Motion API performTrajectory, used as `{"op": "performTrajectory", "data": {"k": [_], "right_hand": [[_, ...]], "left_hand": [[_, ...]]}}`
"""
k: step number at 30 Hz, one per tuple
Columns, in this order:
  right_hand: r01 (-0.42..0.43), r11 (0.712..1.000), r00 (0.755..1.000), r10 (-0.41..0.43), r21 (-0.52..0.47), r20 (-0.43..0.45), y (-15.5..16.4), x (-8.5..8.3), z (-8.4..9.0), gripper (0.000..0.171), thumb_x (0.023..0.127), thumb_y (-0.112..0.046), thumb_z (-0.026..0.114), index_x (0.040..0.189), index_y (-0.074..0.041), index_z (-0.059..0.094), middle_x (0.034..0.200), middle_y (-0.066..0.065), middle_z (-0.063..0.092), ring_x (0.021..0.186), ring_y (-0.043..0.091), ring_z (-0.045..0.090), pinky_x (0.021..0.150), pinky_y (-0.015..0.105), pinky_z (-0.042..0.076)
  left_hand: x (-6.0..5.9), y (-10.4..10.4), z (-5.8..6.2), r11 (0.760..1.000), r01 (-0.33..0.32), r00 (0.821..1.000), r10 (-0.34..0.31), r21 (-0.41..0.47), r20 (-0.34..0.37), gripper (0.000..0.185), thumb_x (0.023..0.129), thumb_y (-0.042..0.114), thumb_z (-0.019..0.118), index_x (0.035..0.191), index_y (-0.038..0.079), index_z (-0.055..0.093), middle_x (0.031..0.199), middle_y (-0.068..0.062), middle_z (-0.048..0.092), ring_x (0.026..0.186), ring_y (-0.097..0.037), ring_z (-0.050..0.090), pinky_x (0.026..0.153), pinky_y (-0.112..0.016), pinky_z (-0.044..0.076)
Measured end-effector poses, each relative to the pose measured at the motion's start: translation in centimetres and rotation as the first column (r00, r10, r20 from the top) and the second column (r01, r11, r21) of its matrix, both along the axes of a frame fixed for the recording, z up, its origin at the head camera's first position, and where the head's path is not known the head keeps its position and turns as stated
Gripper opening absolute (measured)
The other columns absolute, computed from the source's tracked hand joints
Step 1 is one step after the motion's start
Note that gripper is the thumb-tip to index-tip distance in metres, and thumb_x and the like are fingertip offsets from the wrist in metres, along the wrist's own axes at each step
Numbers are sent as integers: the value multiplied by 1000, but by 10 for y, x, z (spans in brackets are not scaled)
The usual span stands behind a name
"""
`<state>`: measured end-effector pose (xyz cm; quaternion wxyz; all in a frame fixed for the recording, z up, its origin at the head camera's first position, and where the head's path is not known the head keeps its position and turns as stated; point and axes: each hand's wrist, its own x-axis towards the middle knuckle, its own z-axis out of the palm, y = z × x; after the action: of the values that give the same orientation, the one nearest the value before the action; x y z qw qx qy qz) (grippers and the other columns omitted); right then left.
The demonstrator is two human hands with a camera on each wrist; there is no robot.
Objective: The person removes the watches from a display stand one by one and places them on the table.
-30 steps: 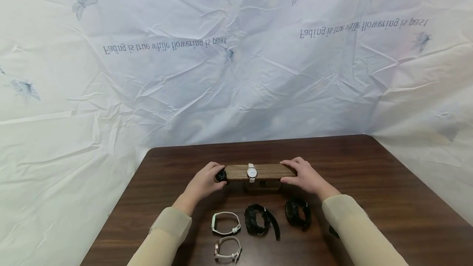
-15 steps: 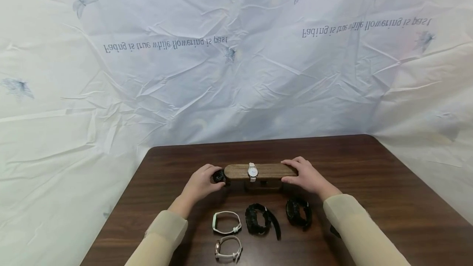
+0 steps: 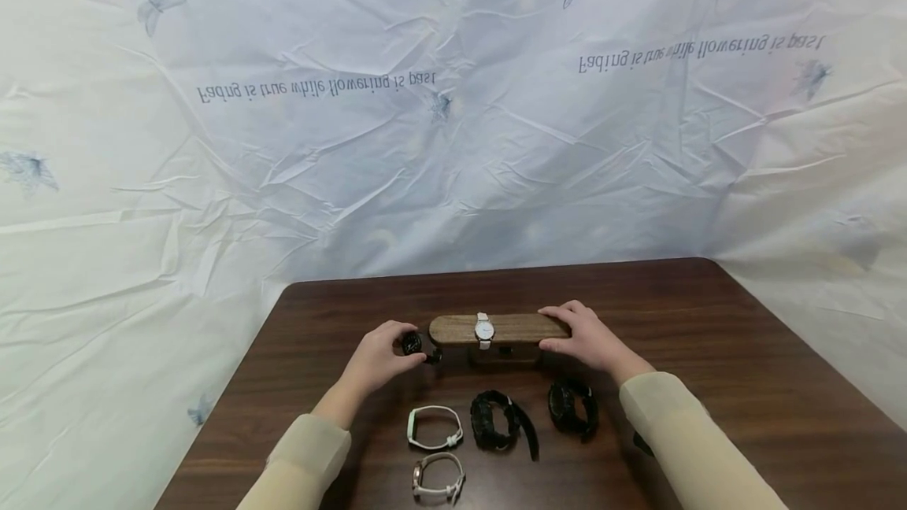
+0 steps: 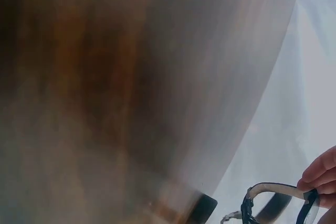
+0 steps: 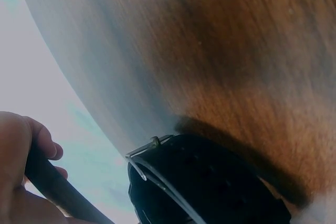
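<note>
Holding a small black watch (image 3: 412, 342) in its curled fingers, the left hand (image 3: 379, 358) sits just off the left end of the wooden stand (image 3: 520, 327). The watch is lifted a little and is close to that end of the stand, but it does not touch it. In the left wrist view, fingertips (image 4: 321, 174) pinch the strap of this watch, and the strap makes a loop under them.

The right hand (image 3: 591, 339) is at the right end of the stand. Its fingers bend over the top of the bar and its thumb is at the front, so it grips the stand. In the right wrist view, the fingers (image 5: 21, 156) wrap round a dark bar.

On the middle of the stand is a white watch (image 3: 484, 330) with a round white face. Its strap goes round the bar.

More watches lie on the brown table (image 3: 744, 384), all nearer to the person than the stand. A chunky black watch (image 3: 571, 408) lies below the right end of the stand. A black watch with a long strap (image 3: 500, 420) lies below the middle. A pale green band (image 3: 433, 426) lies below the left end, and a pinkish watch (image 3: 436, 478) lies nearer still to the person.

A crumpled white sheet (image 3: 453, 140) with dragonflies and upside-down words hangs behind the stand.
</note>
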<state>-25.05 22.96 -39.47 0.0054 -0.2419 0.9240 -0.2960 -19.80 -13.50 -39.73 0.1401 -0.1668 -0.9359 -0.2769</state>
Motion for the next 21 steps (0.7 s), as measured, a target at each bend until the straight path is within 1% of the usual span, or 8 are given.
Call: {"op": "performTrajectory", "data": {"k": [5, 9, 16, 21], "right_hand": [[3, 1000, 1000, -3, 1, 1, 0, 1, 0, 67, 71, -57, 57, 128, -25, 43, 119, 7, 36, 108, 29, 34, 78, 48, 37], [5, 1000, 1000, -5, 4, -2, 1, 1, 1, 67, 70, -57, 57, 128, -25, 43, 118, 6, 37, 107, 29, 35, 77, 48, 37], [1, 1000, 1000, -1, 5, -4, 3, 3, 0, 68, 70, -57, 57, 128, -24, 42, 118, 8, 37, 107, 30, 35, 76, 48, 37], [-4, 1000, 1000, 4, 2, -10, 4, 4, 0, 68, 71, -57, 57, 128, -24, 42, 117, 7, 37, 106, 29, 35, 76, 47, 37]], "left_hand": [[6, -1, 2, 997, 15, 998, -20, 73, 66, 50, 69, 50, 65, 107, 18, 59, 93, 10, 54, 80, -5, 51, 67, -28, 45], [11, 1, 5, 995, 29, 993, -40, 98, 110, 51, 69, 52, 64, 107, 19, 58, 93, 9, 54, 81, -7, 52, 68, -29, 45], [18, 7, 6, 989, 77, 985, -95, 128, 141, 51, 71, 47, 65, 110, 14, 57, 91, 9, 54, 82, -9, 53, 68, -29, 45], [23, 12, 7, 985, 75, 982, -101, 158, 159, 51, 71, 48, 64, 109, 16, 57, 94, 7, 54, 84, -10, 53, 66, -29, 45]]}}
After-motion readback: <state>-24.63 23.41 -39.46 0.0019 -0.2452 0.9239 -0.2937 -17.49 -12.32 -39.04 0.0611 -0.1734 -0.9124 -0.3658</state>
